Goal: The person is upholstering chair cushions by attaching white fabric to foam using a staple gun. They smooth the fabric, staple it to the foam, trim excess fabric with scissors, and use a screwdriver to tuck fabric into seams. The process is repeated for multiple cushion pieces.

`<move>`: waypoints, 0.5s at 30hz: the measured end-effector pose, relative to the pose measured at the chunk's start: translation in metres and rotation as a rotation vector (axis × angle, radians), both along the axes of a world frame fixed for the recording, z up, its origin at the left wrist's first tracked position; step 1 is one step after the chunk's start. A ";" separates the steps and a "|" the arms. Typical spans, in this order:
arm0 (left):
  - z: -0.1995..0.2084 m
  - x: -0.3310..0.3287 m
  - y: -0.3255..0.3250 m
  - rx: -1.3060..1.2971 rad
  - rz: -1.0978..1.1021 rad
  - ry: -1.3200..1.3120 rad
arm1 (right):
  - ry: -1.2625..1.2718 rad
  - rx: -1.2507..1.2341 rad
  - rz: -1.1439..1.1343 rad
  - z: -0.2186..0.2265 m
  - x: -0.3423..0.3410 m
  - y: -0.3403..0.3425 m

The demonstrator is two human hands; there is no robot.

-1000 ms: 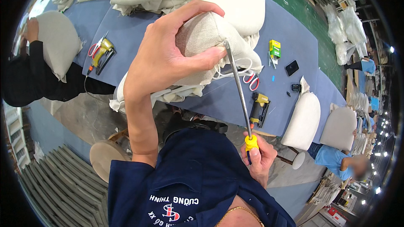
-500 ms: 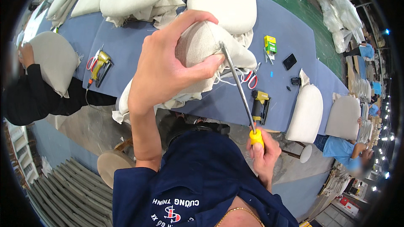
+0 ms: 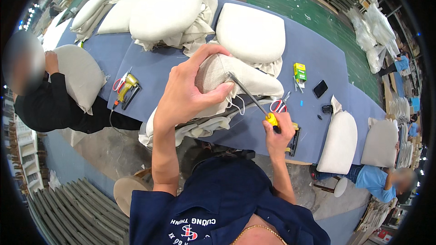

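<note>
- I have the left hand [image 3: 188, 84] curled wide around the cushion [image 3: 256, 80], fingers over its far side and thumb along the near side, close to the corner seam.
- My right hand [image 3: 281, 134] is closed on the yellow handle of the screwdriver [image 3: 250, 94], its shaft slanting up and leftward to the cushion.
- The cushion sits in front of the body at the near edge of the tabletop [image 3: 336, 68], above some loose fabric [image 3: 200, 129]; a white cord [image 3: 241, 107] loops beside it.
- The step in hand, as I judge it, is working the tip at the corner, perhaps tucking or shaping the cover. The tip meets the cloth just beside my left thumb; from here I can't tell whether it goes under.
- The next move, I'd say, calls for small, controlled pressure from the right, with the left bracing the corner and its thumb clear of the tip, lest it slip or snag the weave.
- On the right lie scissors [image 3: 278, 106] and a staple gun [image 3: 294, 141], the latter partly hidden behind my right hand.
</note>
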State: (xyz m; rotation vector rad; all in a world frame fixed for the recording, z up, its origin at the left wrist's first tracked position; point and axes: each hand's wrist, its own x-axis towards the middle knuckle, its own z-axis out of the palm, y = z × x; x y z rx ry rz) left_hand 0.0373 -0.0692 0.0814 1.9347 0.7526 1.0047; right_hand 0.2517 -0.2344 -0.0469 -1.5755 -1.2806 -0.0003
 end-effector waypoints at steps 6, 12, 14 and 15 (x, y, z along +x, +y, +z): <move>0.009 0.006 0.009 -0.045 -0.069 0.112 | 0.689 -0.197 0.380 -0.055 -0.035 0.002; 0.004 0.008 0.013 -0.071 -0.048 0.001 | 1.155 -0.351 0.942 -0.052 -0.047 0.002; 0.003 0.006 0.015 -0.062 -0.047 -0.002 | 1.166 -0.366 0.978 -0.053 -0.045 0.005; 0.002 0.006 0.016 -0.052 -0.046 -0.008 | 1.171 -0.375 0.997 -0.053 -0.043 0.005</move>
